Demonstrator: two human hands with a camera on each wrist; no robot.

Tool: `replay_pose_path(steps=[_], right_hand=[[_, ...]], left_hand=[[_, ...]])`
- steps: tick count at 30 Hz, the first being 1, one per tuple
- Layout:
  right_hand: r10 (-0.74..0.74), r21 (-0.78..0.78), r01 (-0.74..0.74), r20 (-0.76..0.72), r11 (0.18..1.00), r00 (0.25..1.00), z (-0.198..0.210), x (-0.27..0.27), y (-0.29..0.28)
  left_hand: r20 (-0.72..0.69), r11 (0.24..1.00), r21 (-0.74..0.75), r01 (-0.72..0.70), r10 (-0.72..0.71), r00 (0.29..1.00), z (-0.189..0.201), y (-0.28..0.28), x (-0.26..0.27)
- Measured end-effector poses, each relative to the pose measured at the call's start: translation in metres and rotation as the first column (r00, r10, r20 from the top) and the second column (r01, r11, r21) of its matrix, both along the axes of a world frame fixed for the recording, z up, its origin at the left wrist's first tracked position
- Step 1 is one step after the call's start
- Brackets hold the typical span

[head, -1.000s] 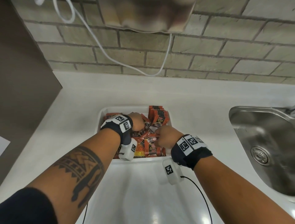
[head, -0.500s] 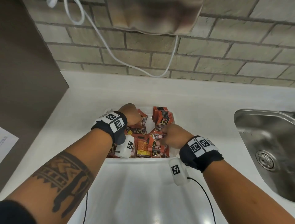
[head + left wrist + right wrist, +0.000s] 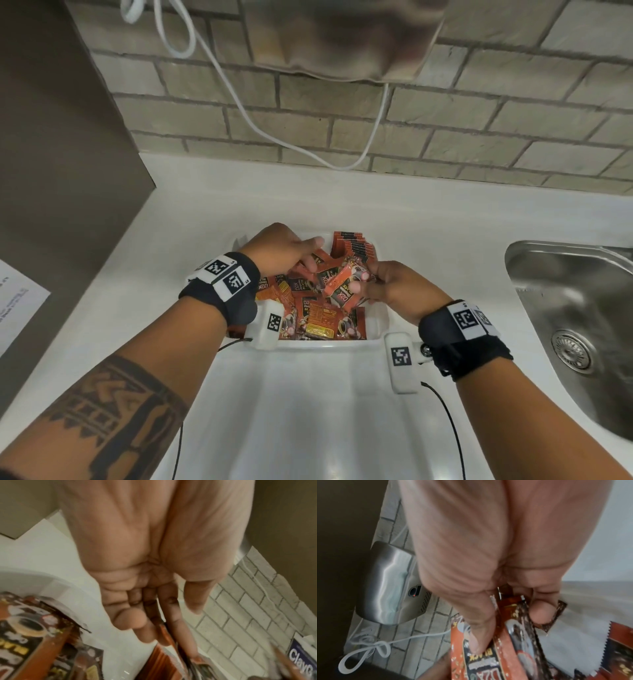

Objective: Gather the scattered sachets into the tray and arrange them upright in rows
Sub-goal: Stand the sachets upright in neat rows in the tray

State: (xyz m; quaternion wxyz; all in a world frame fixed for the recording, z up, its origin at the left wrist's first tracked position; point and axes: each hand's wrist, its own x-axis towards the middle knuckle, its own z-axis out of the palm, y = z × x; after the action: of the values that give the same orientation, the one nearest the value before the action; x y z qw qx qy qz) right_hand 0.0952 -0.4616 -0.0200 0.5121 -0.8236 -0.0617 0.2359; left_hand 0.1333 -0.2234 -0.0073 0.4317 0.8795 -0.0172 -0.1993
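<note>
A white tray (image 3: 322,345) on the counter holds a loose heap of orange-and-black sachets (image 3: 318,318). A short row of sachets (image 3: 354,244) stands upright at the tray's back right. My right hand (image 3: 363,278) pinches a small bunch of sachets (image 3: 340,286) just above the heap. The right wrist view shows thumb and fingers of that hand (image 3: 508,631) clamped on the bunch (image 3: 518,649). My left hand (image 3: 310,256) reaches over the tray's back left, fingers stretched out and touching sachets. In the left wrist view the left hand (image 3: 171,622) holds nothing.
A steel sink (image 3: 575,308) is sunk into the counter at the right. A metal hand dryer (image 3: 342,34) and its white cable (image 3: 239,102) hang on the brick wall behind. A brown panel (image 3: 51,137) and a paper sheet (image 3: 17,301) are on the left.
My left hand moved from the tray's left side to its back and uncurled its fingers. My right hand lifted a bunch of sachets off the heap.
</note>
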Motion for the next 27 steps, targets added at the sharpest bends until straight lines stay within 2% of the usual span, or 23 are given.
replay_pose_path(steps=[3,6,11,14,17,20,27], right_hand=[[-0.001,0.059,0.002,-0.017,0.998,1.000,0.003,-0.001,0.005],[-0.037,0.110,0.039,-0.024,0.993,0.999,0.004,-0.002,0.008],[-0.085,0.164,0.085,-0.008,0.983,0.996,0.012,0.000,0.019],[-0.154,0.234,0.153,-0.015,0.960,0.988,0.013,0.001,0.027],[-0.226,0.293,0.225,-0.030,0.929,0.974,0.016,0.001,0.036],[-0.314,0.336,0.318,-0.069,0.886,0.947,0.018,0.004,0.049],[-0.382,0.301,0.385,-0.072,0.873,0.921,0.019,0.003,0.066]], left_hand=[[0.050,0.987,-0.159,-0.023,0.031,0.998,0.006,-0.008,-0.004],[0.036,0.941,-0.336,-0.046,0.062,0.997,0.008,-0.012,-0.008],[-0.045,0.811,-0.579,-0.085,0.071,0.996,0.010,-0.025,-0.013],[-0.139,0.701,-0.695,-0.157,0.083,0.987,0.011,-0.032,-0.014],[-0.205,0.617,-0.753,-0.228,0.109,0.973,0.010,-0.038,-0.016],[-0.284,0.493,-0.827,-0.270,0.048,0.958,0.006,-0.040,-0.019],[-0.360,0.479,-0.828,-0.293,-0.053,0.931,0.003,-0.032,-0.029]])
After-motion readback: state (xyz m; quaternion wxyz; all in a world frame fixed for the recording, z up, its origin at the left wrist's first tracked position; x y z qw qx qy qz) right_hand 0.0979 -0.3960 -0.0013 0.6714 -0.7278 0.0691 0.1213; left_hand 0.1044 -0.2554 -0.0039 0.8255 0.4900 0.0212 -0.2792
